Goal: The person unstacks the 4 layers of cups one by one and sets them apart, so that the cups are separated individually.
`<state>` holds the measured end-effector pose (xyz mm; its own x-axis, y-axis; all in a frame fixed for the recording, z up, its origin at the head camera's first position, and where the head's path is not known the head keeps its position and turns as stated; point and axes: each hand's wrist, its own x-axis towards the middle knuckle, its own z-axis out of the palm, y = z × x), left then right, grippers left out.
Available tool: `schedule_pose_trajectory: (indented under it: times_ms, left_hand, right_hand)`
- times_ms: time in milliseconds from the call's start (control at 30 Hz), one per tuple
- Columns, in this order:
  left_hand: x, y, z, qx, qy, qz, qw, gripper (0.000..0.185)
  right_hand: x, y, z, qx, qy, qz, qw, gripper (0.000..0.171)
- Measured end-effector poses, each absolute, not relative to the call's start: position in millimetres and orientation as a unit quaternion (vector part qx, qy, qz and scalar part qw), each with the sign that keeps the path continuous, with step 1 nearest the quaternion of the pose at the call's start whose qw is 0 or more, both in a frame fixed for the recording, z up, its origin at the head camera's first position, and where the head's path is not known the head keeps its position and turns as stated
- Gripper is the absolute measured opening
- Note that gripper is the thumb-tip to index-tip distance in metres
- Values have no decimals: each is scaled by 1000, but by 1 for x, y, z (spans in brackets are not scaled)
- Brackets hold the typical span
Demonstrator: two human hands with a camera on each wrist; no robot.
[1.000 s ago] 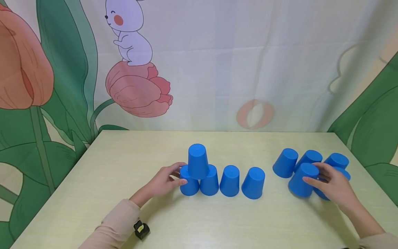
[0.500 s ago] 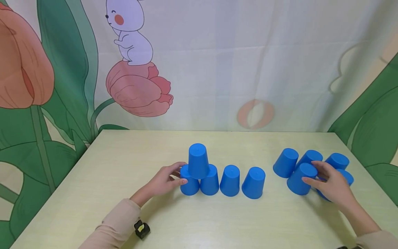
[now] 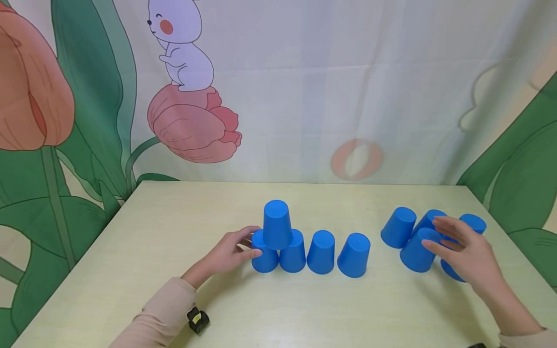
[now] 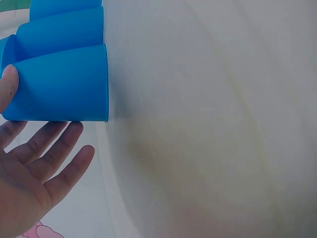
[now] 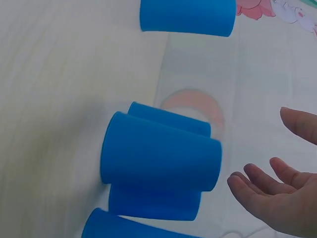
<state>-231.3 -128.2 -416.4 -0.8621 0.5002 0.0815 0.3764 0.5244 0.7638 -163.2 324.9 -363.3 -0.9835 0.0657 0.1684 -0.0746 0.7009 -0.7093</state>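
Head view: the left hand (image 3: 228,253) rests its fingers and thumb against the leftmost cup (image 3: 264,258) of a four-cup row, all upside down on the pale table (image 3: 130,270), with a fifth cup (image 3: 277,224) stacked on the first two. Off to the right, the right hand (image 3: 467,251) hovers spread wide over a loose cluster of cups (five, I think), fingertips at the nearest cup (image 3: 415,251).

Left wrist view: thumb on that end cup (image 4: 62,84), fingers (image 4: 54,158) straight alongside, not wrapped round it.

Right wrist view: relaxed fingers (image 5: 267,191) just beside the front cup (image 5: 158,156), a small gap between, holding nothing.
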Motion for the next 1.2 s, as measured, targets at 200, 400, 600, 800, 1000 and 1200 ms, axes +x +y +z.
schedule_pose_trajectory:
  times_ms: [200,400,600,800,1000,1200]
  left_hand:
    - [-232,-128,-416,252,871,416,75,52]
    - [-231,-128,-416,254,871,415,73,52]
    - [-231,-127,-415,254,872,413,73,51]
    - [-231,-128,-415,250,874,410,76,52]
    - [-231,-128,-415,249,875,408,79,52]
    - [-232,-128,-414,254,874,405,82,53]
  right_hand:
    - [-161,312,-360,36,-909,402,102,62]
    - [-161,296,-355,53,-903,413,111,61]
    - [-162,283,-352,70,-894,431,105,60]
    - [-165,269,-352,81,-886,447,90,60]
    - [-170,251,-353,94,-880,458,78,60]
    - [-175,231,-353,117,-871,469,83,60]
